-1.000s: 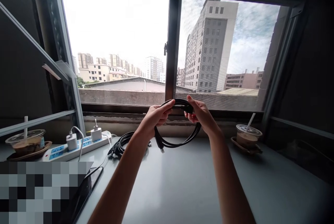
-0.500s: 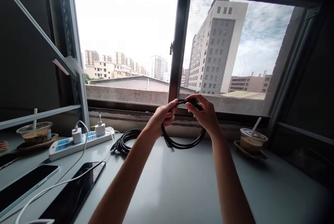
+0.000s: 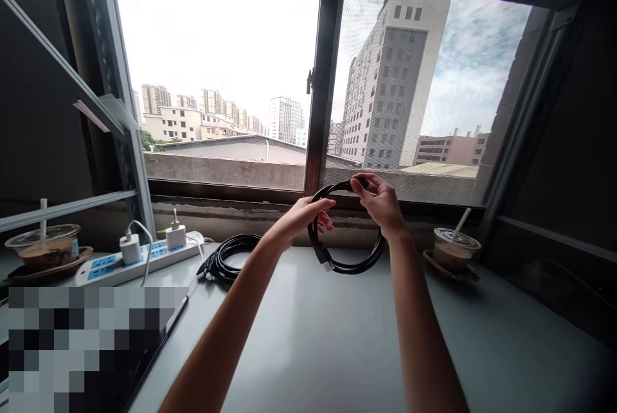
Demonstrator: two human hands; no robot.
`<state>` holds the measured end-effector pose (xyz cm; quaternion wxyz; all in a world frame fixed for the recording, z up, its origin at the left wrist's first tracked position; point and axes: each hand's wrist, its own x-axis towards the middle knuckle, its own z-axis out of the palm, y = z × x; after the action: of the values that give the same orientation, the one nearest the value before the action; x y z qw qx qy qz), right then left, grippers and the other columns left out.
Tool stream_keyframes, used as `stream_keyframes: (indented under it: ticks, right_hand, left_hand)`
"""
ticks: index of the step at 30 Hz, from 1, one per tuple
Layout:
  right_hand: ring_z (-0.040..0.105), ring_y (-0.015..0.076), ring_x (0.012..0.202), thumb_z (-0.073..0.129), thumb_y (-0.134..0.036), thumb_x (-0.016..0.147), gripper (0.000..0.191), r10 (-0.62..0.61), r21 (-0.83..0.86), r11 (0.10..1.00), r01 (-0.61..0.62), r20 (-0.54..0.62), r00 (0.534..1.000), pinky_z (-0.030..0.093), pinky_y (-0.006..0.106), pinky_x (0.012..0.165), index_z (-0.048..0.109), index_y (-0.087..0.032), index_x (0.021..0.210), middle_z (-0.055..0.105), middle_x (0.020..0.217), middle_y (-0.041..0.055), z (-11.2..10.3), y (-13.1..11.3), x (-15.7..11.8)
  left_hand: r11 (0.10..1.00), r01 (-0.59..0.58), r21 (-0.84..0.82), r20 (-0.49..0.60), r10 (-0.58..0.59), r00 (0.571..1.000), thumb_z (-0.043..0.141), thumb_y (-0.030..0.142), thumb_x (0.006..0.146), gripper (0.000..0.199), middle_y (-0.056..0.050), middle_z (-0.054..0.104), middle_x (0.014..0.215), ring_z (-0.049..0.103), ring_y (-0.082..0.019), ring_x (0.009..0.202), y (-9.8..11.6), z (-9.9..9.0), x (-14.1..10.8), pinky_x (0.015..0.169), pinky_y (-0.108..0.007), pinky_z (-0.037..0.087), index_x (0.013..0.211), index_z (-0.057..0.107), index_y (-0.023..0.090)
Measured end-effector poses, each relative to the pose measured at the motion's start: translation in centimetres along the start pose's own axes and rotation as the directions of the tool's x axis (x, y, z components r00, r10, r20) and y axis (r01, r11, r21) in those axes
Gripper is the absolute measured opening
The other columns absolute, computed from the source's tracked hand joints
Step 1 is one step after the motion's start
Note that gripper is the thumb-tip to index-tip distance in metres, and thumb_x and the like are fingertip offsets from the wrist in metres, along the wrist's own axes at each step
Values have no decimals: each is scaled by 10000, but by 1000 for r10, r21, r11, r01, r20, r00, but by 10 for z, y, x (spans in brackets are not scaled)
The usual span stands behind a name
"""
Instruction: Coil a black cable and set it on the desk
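A coiled black cable (image 3: 359, 262) hangs as a loop above the grey table (image 3: 337, 342), near the window. My right hand (image 3: 380, 202) pinches the top of the loop. My left hand (image 3: 308, 215) grips the loop's left side, fingers curled around the strands. A plug end (image 3: 326, 264) dangles from the lower left of the coil. A second bundle of black cable (image 3: 230, 255) lies on the table to the left of my hands.
A white power strip (image 3: 132, 257) with two chargers sits at the back left. Two plastic cups with straws stand on saucers, one far left (image 3: 44, 249), one right (image 3: 456, 249). A dark phone edge (image 3: 166, 329) lies front left beside a blurred area. The window frame (image 3: 318, 92) rises behind.
My hands have shifted slightly right and lower on the coil. The left hand slid down the loop's left side while the right stayed pinched on the top.
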<state>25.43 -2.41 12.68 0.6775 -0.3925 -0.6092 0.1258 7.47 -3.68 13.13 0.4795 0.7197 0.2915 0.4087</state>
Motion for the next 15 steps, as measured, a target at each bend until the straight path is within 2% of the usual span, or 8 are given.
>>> stream_keyframes:
  ticks: [4, 6, 10, 15]
  right_hand:
    - [640, 180, 728, 660, -535, 668, 439, -8, -49, 999, 0, -163, 987, 482, 289, 674, 616, -151, 879, 658, 795, 66, 1, 7, 2]
    - [638, 194, 748, 664, -534, 664, 439, -13, -67, 998, -1, -206, 978, 483, 320, 719, 615, -151, 874, 662, 812, 78, 2, 9, 4]
    - [631, 214, 792, 669, -535, 661, 427, -45, -117, 993, 22, -197, 979, 478, 351, 762, 628, -160, 861, 666, 820, 80, 5, 9, 4]
    - [643, 205, 774, 646, -539, 691, 421, -93, -136, 988, 67, -191, 977, 484, 340, 756, 627, -154, 861, 671, 841, 81, 7, 3, 2]
  left_hand:
    - [950, -2, 312, -116, 40, 992, 500, 324, 791, 170, -28, 615, 573, 572, -164, 628, -12, -6, 5, 553, -228, 386, 709, 455, 183]
    - [909, 51, 413, -177, 25, 984, 478, 321, 796, 139, -15, 610, 570, 583, -173, 591, -16, -8, 7, 516, -230, 375, 747, 445, 195]
    - [823, 161, 545, -227, -40, 973, 471, 373, 804, 184, -5, 599, 602, 568, -169, 489, -15, -6, 3, 479, -246, 366, 736, 429, 207]
    - [674, 176, 717, -283, 51, 958, 464, 360, 800, 233, -25, 588, 605, 585, -196, 568, 3, 1, -9, 527, -261, 358, 634, 416, 204]
